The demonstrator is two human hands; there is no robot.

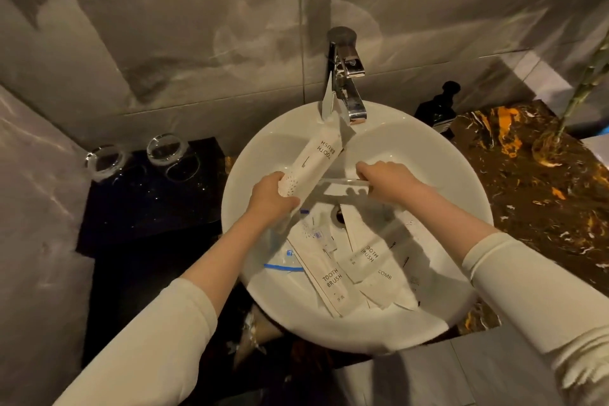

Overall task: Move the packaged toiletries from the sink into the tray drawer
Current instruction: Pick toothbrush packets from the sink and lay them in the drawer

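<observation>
L hand (271, 196) grips a long white paper toothbrush packet (315, 160) over the round white ceramic sink (253, 155). R hand (385, 182) pinches a thin clear plastic sachet (342, 180) nearby. More white packets (331, 277) lie in the basin w/ a comb one.

"TOOTH BRUSH" is printed on three long white paper packets (321, 158) (324, 277) (364, 249); "COMB" on a fourth (385, 277).

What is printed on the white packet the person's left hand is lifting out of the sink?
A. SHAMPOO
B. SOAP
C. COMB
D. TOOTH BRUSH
D: the long white packet gripped by the left hand above the sink reads TOOTH BRUSH near its far end.
</observation>
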